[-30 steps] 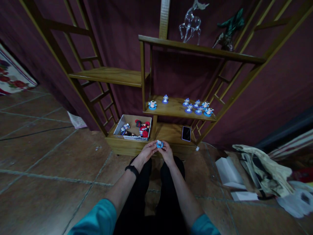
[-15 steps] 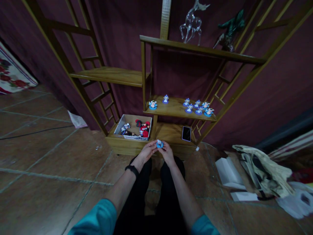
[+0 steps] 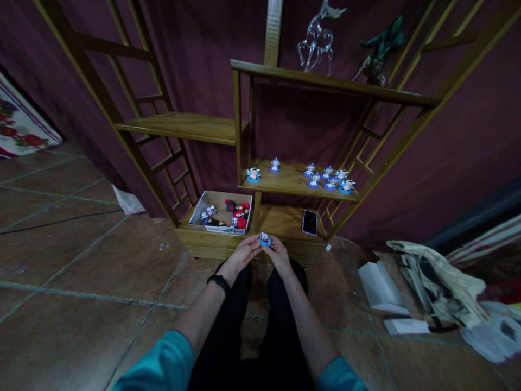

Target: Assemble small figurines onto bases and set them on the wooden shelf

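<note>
A small figurine (image 3: 265, 239) with a blue base and a whitish top is held between my two hands, just in front of the low shelf. My left hand (image 3: 247, 251) pinches it from the left, and a dark band circles that wrist. From the right, the fingers of my right hand (image 3: 278, 253) grip its other side. Beyond my hands, to the left, an open cardboard box (image 3: 220, 199) holds several red, black and white figurines (image 3: 240, 213). Similar blue-based figurines (image 3: 253, 175) and purple ones (image 3: 313, 181) stand on the middle shelf (image 3: 280, 185).
A phone (image 3: 310, 222) lies on the lower shelf, right of the box. Above, a clear glass deer (image 3: 319, 41) and a green statue (image 3: 382, 49) stand on the top shelf. White boxes (image 3: 382, 288) and a beige cloth (image 3: 443, 282) lie on the tiled floor at right.
The view has shifted very slightly. Both hands keep the same figurine in nearly the same place, and the shelved figurines stand as before.
</note>
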Demonstrator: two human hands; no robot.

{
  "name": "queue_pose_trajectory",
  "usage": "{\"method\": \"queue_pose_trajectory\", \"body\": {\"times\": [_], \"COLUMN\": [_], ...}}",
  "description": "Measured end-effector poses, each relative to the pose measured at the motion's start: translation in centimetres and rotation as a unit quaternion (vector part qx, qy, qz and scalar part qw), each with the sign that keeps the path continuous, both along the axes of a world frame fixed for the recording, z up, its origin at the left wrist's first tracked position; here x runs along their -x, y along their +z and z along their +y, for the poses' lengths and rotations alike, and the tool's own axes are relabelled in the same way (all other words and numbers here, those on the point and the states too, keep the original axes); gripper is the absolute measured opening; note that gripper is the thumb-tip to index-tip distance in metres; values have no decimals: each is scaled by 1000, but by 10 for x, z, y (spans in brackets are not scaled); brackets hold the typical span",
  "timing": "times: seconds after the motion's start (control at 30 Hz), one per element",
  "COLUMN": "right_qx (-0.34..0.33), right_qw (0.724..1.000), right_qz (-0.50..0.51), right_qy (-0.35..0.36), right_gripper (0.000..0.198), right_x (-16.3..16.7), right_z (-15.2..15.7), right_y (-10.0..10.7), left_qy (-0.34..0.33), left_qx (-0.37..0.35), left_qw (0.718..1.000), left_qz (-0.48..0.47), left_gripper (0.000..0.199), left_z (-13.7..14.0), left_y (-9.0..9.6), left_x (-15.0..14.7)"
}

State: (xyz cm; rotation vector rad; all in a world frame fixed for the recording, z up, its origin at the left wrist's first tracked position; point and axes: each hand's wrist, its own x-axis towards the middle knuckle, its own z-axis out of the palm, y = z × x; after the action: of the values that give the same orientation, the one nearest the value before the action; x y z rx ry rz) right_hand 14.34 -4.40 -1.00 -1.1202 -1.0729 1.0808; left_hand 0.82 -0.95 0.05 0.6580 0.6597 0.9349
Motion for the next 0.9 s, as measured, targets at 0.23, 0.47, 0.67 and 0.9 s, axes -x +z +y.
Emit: {"method": "queue_pose_trajectory", "body": {"times": [0.23,0.47,0.67,0.9], "right_qx": [-12,-14,-13,-2], "right_qw": [999,999,998,998], "right_qz": [23,17,41,41], "right_qy": [23,36,53,47], "right_gripper": [40,38,42,43], "right_x": [1,0,3,6], "right_z": [-2,-4,-7,-9], "right_y": [4,6,16,21], "left_qy": [-17,-30,-28,-26], "left_qx": [-17,-19,-25,-33], "left_qw": [1000,999,999,999], "left_qz": [-12,-5,-7,-7], "left_gripper": [36,38,42,43], "left_z": [-2,-3,-6,-8], "left_y": [5,9,13,18], "left_x": [1,3,4,6]}}
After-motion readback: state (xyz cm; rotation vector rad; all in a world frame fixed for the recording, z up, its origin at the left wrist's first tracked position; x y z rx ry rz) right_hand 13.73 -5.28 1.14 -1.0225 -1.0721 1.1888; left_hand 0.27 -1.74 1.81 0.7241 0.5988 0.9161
